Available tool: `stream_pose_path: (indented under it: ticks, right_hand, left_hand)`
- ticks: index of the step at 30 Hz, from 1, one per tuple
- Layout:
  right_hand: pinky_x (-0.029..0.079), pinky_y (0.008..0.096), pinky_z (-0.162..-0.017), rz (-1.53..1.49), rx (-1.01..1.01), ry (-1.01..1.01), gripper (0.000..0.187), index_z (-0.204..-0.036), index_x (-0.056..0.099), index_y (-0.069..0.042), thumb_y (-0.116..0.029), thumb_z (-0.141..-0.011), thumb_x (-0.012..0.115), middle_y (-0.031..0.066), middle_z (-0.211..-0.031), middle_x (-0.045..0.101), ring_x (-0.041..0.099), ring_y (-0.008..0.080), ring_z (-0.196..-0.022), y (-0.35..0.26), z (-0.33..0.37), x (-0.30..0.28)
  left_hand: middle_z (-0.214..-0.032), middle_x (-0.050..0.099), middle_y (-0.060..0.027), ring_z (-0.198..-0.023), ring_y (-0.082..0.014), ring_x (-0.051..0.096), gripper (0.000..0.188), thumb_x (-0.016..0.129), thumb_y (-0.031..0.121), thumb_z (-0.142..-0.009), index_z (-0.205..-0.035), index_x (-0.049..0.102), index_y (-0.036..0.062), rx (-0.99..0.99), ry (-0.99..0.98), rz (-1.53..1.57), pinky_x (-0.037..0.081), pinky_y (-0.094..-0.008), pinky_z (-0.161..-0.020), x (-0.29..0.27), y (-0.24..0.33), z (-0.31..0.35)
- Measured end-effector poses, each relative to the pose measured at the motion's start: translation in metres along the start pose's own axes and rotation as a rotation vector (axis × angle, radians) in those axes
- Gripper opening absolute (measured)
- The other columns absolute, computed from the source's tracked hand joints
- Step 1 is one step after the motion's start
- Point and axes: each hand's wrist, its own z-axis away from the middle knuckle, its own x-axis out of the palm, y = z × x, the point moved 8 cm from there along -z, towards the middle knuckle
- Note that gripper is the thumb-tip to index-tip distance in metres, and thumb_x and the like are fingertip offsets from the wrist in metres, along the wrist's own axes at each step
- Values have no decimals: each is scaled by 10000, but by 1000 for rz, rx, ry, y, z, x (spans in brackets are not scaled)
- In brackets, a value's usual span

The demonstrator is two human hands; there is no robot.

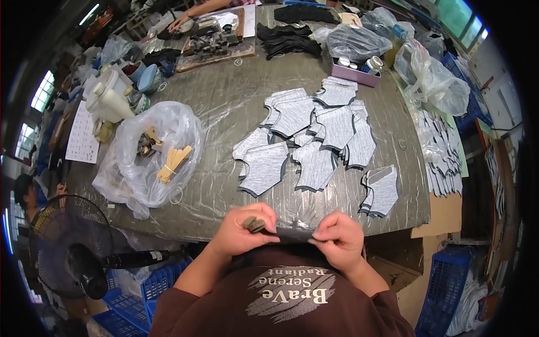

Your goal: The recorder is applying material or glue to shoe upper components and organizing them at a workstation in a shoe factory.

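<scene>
Close to my body, at the table's near edge, a dark flat piece (295,235) stretches between my two hands. My left hand (241,229) is closed, pinching its left end between thumb and fingers. A small bundle of olive-brown strips (254,224) is also tucked in that hand. With thumb and fingertips, my right hand (341,240) pinches the right end. Just beyond my hands lie several stacks of grey-white cut fabric pieces (264,167) with dark undersides. One small stack (380,192) sits apart at the right.
At the left, an open clear plastic bag (188,135) holds tan strips (175,163). Behind it stands a white bottle (111,102). A purple box (359,77) with jars and black fabric pieces (287,40) are farther back. Another person's hand (179,21) is near a metal device (210,44). A fan (73,247) stands lower left.
</scene>
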Motion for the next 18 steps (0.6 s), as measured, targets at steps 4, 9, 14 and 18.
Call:
stream_pose_path:
  ticks: [4,9,14,18]
  right_hand:
    - [385,250,-447,143,-261,-104,151,-687,623,-76,7,-614,726,29,-701,560,514,154,-515,-24,-3,10]
    - [382,257,-430,208,-414,-159,152,-669,621,-92,-18,-604,736,22,-691,560,507,154,-487,-35,-1,15]
    - [383,261,-427,219,-416,-161,149,-668,618,-87,-23,-608,738,20,-686,560,503,153,-477,-36,-2,16]
    - [390,256,-443,213,-348,-158,152,-691,622,-74,-1,-617,732,33,-695,564,518,157,-502,-31,0,15]
  left_hand:
    - [-837,555,-66,-761,-164,547,235,693,-86,-613,-760,585,63,168,2,-109,427,-260,-676,-1,13,1]
    - [-843,550,-56,-763,-178,551,239,664,-88,-607,-779,608,69,217,-59,-211,432,-271,-676,1,20,2]
    - [-812,541,-62,-732,-159,538,167,673,-55,-650,-763,617,54,201,-104,-234,416,-252,-661,7,23,1]
    - [-835,540,-48,-761,-173,544,205,656,-68,-649,-805,613,58,110,-178,-215,430,-267,-659,14,12,-1]
